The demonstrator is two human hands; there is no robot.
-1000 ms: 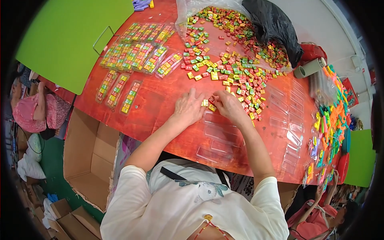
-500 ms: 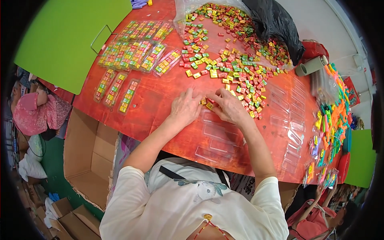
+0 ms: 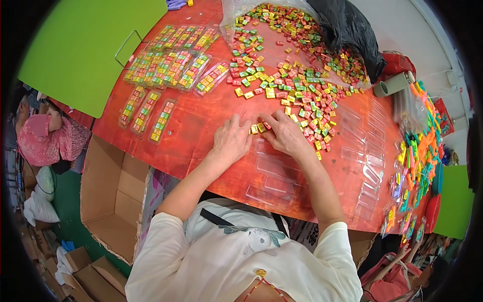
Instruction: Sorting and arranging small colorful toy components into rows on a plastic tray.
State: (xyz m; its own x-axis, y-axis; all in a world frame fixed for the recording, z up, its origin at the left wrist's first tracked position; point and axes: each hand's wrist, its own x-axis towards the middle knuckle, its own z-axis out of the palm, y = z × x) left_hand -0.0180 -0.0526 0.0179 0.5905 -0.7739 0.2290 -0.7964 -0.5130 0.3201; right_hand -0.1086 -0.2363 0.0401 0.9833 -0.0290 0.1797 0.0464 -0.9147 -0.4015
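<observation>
Over the near middle of the red table, my left hand (image 3: 231, 138) and my right hand (image 3: 288, 134) face each other with bent fingers. Between them is a short row of small red and yellow blocks (image 3: 259, 128), pressed at its left end by my left fingertips and gripped at its right by my right thumb and fingers. Part of the row is hidden by the fingers. Beyond my hands spreads a loose heap of small red, yellow and green blocks (image 3: 297, 85). Clear plastic trays (image 3: 275, 168) lie just below my right hand.
Filled clear trays (image 3: 163, 68) lie in rows at the far left. More clear trays (image 3: 363, 136) lie right of the heap, near colourful plastic pieces (image 3: 422, 146). A black bag (image 3: 347, 32) stands behind. Below the left edge is a cardboard box (image 3: 113, 196). Another person (image 3: 395, 274) sits lower right.
The row of blocks between my hands shows more fully now, as my right fingers have shifted slightly. Both hands stay in nearly the same place.
</observation>
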